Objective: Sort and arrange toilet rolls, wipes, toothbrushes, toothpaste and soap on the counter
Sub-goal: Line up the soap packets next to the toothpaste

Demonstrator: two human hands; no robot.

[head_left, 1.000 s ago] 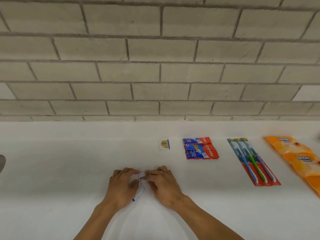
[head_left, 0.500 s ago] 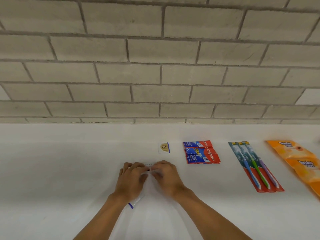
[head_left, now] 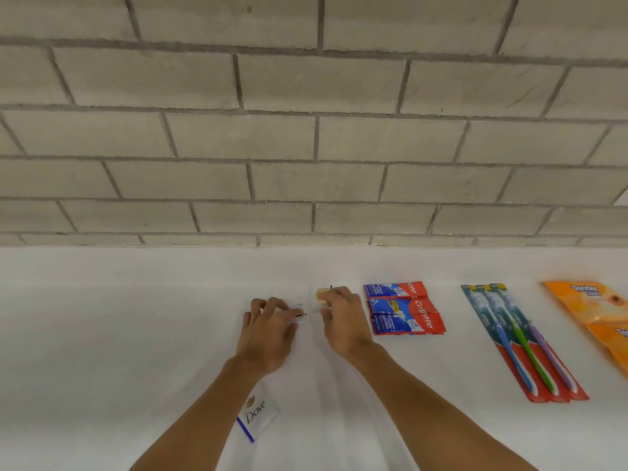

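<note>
Presently, the left hand (head_left: 268, 331) presses flat on a white soap sachet (head_left: 299, 313) while the right hand (head_left: 343, 321) pinches the gold-badged soap sachet (head_left: 322, 295) at its fingertips; pulling the left hand back carelessly could drag the Dove sachet (head_left: 257, 416) behind its wrist askew.

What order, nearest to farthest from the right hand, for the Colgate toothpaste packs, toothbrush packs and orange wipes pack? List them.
From the right hand, gripping a soap packet:
1. Colgate toothpaste packs, just to its right.
2. Toothbrush packs, farther right.
3. Orange wipes pack, at the right edge.
</note>
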